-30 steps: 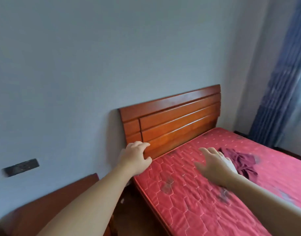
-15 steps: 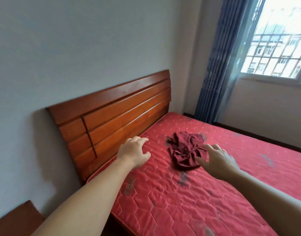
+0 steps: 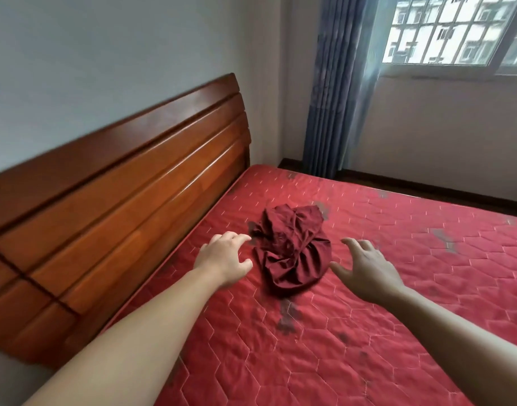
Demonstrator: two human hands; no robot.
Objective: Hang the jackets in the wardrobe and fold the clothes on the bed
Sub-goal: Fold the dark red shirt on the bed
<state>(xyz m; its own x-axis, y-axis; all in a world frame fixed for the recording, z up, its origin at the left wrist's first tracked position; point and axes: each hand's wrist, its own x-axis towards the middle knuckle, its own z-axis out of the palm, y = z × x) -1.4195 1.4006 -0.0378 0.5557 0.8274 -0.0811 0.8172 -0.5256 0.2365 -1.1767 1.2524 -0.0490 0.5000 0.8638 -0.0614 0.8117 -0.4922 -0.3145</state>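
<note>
A crumpled dark red garment [image 3: 292, 247] lies in a heap on the red quilted mattress [image 3: 397, 288], close to the headboard side. My left hand [image 3: 225, 259] hovers just left of the heap, fingers loosely spread and reaching toward it, holding nothing. My right hand [image 3: 365, 268] hovers just right of the heap, fingers spread, also holding nothing. Neither hand touches the cloth. No wardrobe or jacket is in view.
A wooden headboard [image 3: 119, 200] runs along the left against a grey wall. A blue curtain [image 3: 336, 98] hangs in the far corner beside a barred window [image 3: 456, 30]. Dark stains mark the mattress in several spots.
The view has swung right and toward the bed. Both hands have moved in over the mattress and now flank the red garment, which has come closer and more central.
</note>
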